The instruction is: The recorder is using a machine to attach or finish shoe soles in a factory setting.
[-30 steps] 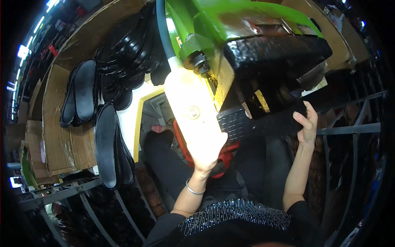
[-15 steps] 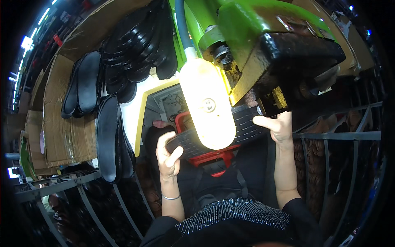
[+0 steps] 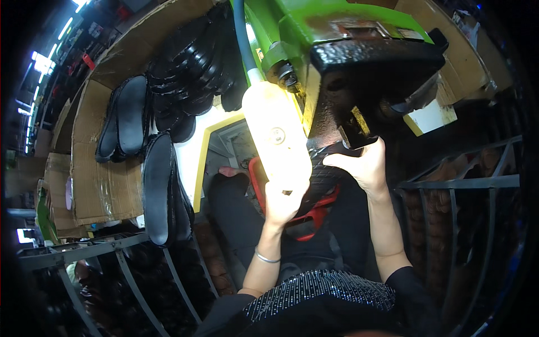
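A black shoe sole (image 3: 324, 180) with a ridged tread is held under the head of a green machine (image 3: 365, 28). My right hand (image 3: 365, 167) grips its far right part, the thumb laid over the sole and the fingers partly hidden by the machine's metal foot (image 3: 357, 132). At the near left end, my left hand (image 3: 283, 202) closes on the sole, just below a glowing lamp (image 3: 276, 135). The lamp's glare and body hide part of that hand's fingers and some of the sole.
Black soles (image 3: 193, 67) are piled to the left by a cardboard box (image 3: 104, 191); several more (image 3: 159, 191) stand at its near edge. Metal racks (image 3: 126, 247) flank me, the right rack (image 3: 460, 183) holding brown stacked pieces. A red container (image 3: 317, 222) lies below the sole.
My left hand has moved right, from the sole's left end to beneath the lamp. The sole has turned to point more toward me. My right hand has shifted slightly left and up.
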### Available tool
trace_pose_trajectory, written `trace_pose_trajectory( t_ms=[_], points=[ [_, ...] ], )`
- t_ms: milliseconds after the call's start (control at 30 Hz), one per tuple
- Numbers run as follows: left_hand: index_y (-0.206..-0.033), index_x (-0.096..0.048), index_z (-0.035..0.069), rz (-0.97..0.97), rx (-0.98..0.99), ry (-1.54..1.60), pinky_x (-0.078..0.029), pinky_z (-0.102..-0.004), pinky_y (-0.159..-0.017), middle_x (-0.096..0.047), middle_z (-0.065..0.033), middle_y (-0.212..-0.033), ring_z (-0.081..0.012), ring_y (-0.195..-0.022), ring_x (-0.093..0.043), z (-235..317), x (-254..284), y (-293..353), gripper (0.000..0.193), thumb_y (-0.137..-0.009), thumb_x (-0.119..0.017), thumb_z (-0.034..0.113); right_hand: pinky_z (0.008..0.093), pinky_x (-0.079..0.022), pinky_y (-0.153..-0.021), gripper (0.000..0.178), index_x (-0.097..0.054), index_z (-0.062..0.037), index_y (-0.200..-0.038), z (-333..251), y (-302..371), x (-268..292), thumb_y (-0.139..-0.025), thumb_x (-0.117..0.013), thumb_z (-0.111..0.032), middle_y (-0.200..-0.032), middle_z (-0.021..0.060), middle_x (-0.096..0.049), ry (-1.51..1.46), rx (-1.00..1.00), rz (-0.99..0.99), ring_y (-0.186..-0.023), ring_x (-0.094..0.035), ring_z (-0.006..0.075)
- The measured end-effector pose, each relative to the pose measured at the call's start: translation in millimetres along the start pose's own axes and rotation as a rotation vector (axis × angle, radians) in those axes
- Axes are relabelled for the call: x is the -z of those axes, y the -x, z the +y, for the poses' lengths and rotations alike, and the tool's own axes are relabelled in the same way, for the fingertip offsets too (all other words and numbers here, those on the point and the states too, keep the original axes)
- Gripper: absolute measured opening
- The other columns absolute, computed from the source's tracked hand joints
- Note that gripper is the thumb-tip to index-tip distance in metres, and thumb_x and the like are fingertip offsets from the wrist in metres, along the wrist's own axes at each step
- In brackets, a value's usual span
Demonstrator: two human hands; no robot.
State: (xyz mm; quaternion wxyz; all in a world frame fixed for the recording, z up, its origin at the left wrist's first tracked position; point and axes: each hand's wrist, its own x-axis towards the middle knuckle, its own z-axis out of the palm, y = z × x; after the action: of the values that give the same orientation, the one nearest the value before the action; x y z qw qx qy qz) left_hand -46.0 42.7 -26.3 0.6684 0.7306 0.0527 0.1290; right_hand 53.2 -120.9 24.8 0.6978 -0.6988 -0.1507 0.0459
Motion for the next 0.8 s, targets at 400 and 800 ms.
trace_pose_trajectory(
  t_ms=[400,800],
  points=[
    [-0.080,-0.056,-0.002,0.243,-0.256,0.281,-0.027,-0.0202,-0.036,-0.047,-0.0013,-0.056,-0.0074,-0.042,-0.036,3,25,-4,0.020,-0.094,-0.044,0.007,0.0226,-0.048,-0.065,0.046,-0.055,-0.0023,-0.085,20,53,22,-0.057,-0.089,-0.015,-0.078,0.0024,-0.061,0.028,0.104,-0.020,-0.070,-0.056,0.0076],
    [-0.065,-0.053,0.000,0.140,-0.234,-0.734,-0.038,-0.0330,-0.045,-0.052,-0.0110,-0.057,-0.0249,-0.046,-0.050,-7,101,19,0.020,-0.083,-0.059,0.003,0.0330,-0.050,-0.084,0.056,-0.035,0.0025,-0.132,48,70,204,-0.088,-0.062,-0.018,-0.108,0.0102,-0.057,-0.397,0.168,0.688,-0.091,-0.059,0.0179]
  ],
)
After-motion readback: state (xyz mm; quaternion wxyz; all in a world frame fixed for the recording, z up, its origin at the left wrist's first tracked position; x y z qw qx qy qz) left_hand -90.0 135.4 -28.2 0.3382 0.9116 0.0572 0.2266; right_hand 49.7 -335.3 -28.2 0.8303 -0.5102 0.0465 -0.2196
